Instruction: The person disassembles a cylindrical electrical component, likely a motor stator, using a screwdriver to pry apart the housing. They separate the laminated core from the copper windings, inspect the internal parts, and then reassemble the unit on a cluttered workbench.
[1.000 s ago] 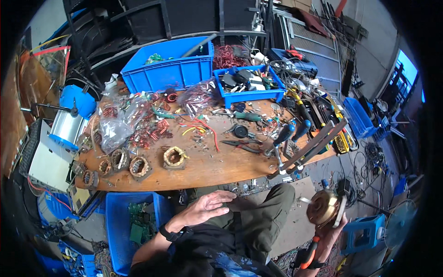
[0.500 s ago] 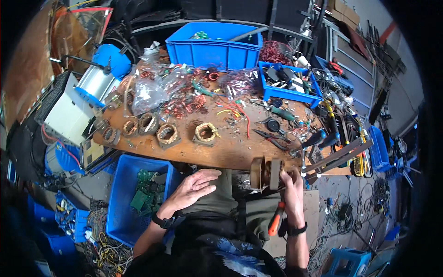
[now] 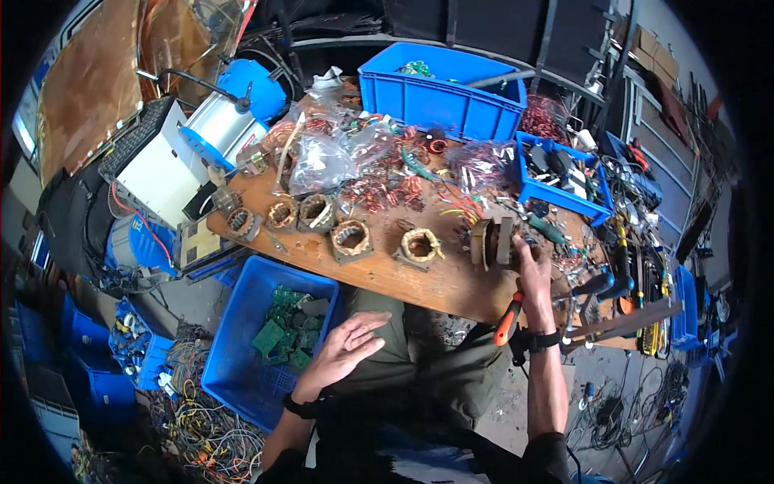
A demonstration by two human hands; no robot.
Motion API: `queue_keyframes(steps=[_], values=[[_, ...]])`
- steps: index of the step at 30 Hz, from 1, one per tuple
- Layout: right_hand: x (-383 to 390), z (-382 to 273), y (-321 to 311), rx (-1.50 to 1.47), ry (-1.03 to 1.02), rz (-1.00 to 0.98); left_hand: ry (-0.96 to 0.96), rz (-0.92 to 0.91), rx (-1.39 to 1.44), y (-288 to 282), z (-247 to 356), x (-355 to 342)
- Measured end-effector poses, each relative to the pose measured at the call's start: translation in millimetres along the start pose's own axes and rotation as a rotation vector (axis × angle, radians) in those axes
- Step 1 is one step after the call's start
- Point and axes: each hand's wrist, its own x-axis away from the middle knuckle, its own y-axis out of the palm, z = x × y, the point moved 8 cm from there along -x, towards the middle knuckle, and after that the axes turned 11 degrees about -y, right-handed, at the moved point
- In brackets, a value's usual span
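Observation:
My right hand [image 3: 534, 273] grips a motor stator [image 3: 505, 240], a grey block with a brown ring-shaped winding on its left side. It is held above the right part of the wooden table. From the same hand an orange-and-black tool handle [image 3: 509, 319] sticks out downward; the rest of that tool is hidden. My left hand [image 3: 351, 348] hovers over my lap with nothing in it, fingers stretched out. Ahead of it, a stator with pale windings [image 3: 418, 246] and another stator [image 3: 351, 239] stand on the table, with several smaller ones to their left.
Copper wire scraps [image 3: 387, 192] and plastic bags [image 3: 321, 165] litter the wooden table [image 3: 379, 270]. A big blue bin [image 3: 439, 101] and a smaller blue crate [image 3: 564, 198] stand at the back. Beside my left leg, a blue crate [image 3: 234, 355] holds green circuit boards [image 3: 278, 335]. Tangled cables [image 3: 205, 427] cover the floor.
My right hand has moved forward and up, carrying the stator from the table's front edge to above the tabletop. My left hand remains over my lap. The whole view has shifted.

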Motion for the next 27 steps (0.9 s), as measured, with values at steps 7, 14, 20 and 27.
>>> queue_keyframes(steps=[7,14,20,27], values=[[-38,15,31,-0.084,-0.017,-0.067,-0.004,-0.111,0.019,-23,-16,-36],[-67,14,35,0.235,0.098,-0.090,-0.013,-0.242,0.063,-31,-26,-52],[-85,-11,39,0.435,-0.111,-0.222,-0.002,-0.271,0.117,-40,-20,-39],[-104,20,5,0.530,-0.220,-0.145,0.058,-0.189,0.041,-59,-12,-22]])
